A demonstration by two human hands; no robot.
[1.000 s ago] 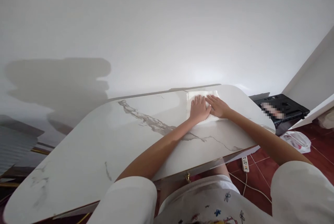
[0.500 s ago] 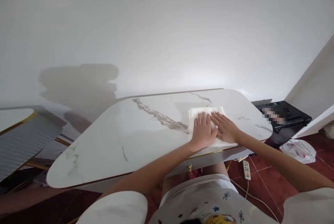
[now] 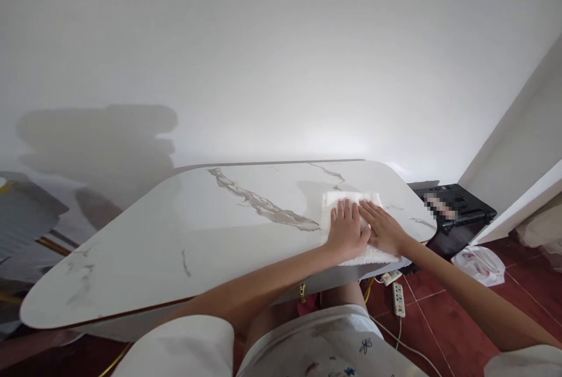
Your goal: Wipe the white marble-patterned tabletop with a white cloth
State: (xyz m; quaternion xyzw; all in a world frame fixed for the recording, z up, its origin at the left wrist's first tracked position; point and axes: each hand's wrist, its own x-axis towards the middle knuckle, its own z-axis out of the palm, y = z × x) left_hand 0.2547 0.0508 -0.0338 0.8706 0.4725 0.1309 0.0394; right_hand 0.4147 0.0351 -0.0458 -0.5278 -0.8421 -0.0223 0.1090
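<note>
A white cloth [image 3: 329,204] lies spread near the right end of the marble-patterned tabletop [image 3: 149,236], its near edge reaching the table's front rim. My left hand [image 3: 348,229] rests flat on the cloth with fingers stretched forward. Beside it, my right hand [image 3: 383,226] also presses flat on the cloth, fingers extended and pointing up and left. The two hands are close together, with the left thumb close to the right hand. Neither hand is wrapped around anything. The part of the cloth under the palms is hidden.
A black case [image 3: 465,207] stands beyond the table's right end, with a clear plastic bag [image 3: 480,264] below it. Power strips [image 3: 398,300] and cords lie on the red tiled floor [image 3: 443,321]. Behind the table rises a white wall [image 3: 281,61]. A grey ribbed piece [image 3: 28,210] stands left.
The camera view has shifted rightward, so the table appears further left. Both hands and the cloth have moved slightly right and nearer along the tabletop, toward its front edge.
</note>
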